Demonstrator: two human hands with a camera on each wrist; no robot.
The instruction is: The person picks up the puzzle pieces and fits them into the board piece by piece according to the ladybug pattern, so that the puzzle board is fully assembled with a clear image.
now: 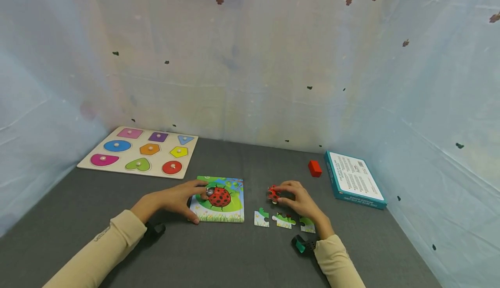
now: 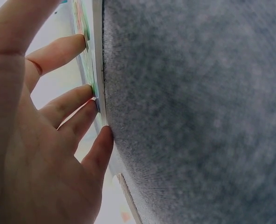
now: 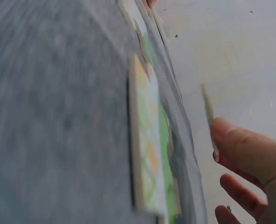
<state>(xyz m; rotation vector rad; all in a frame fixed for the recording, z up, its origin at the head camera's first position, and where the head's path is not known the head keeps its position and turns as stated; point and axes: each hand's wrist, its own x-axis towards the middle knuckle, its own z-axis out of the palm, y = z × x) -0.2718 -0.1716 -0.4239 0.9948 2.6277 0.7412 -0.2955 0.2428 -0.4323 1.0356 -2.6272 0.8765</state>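
Red puzzle piece [image 1: 272,194] between your right thumb and fingertips; ladybird board [image 1: 234,194] beside it, under your left fingers.

Nearest you, three loose pieces [image 1: 285,221] lie in a row on the grey table [image 1: 218,257], close to your right wrist; lift that wrist a little so it brushes none of them, pinch the red piece by its rim so the tabs stay free, and lower it flat; your right hand [image 1: 298,198] arches in a narrow grip, its other fingers loosely bent; your left hand [image 1: 175,199] spreads wide at the board's left edge, thumb by the near corner, which should steady it; farther off sits a red block [image 1: 314,168].
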